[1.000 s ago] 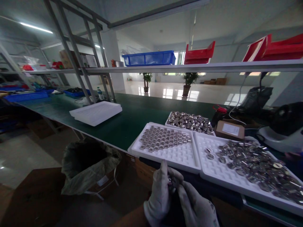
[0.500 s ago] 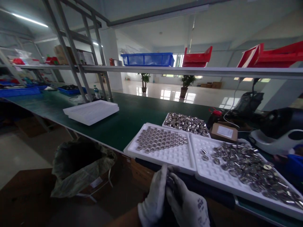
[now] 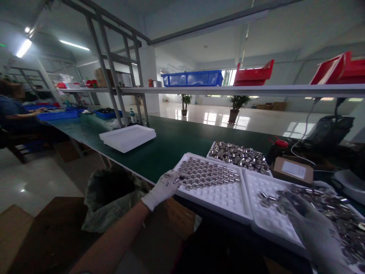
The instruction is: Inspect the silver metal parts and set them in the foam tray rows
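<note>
My left hand [image 3: 165, 186], in a white glove, reaches to the near left corner of a white cell tray [image 3: 228, 199] with rows of small shiny metal parts [image 3: 208, 175]; its fingertips pinch at a part there. My right hand [image 3: 308, 224], also gloved, is over a second white tray [image 3: 268, 220] heaped with loose metal parts [image 3: 327, 205], fingers curled down among them. What the fingers hold is hidden.
A third tray of parts [image 3: 239, 155] lies behind, beside a small cardboard box [image 3: 293, 170]. A stack of white trays [image 3: 128, 137] rests on the green bench [image 3: 165, 144]. A lined bin [image 3: 114, 198] stands below. A seated person [image 3: 17, 110] works at far left.
Both hands were together low in front of the trays. Now the left has gone up to the ordered tray and the right out to the heaped tray. The view shifted left.
</note>
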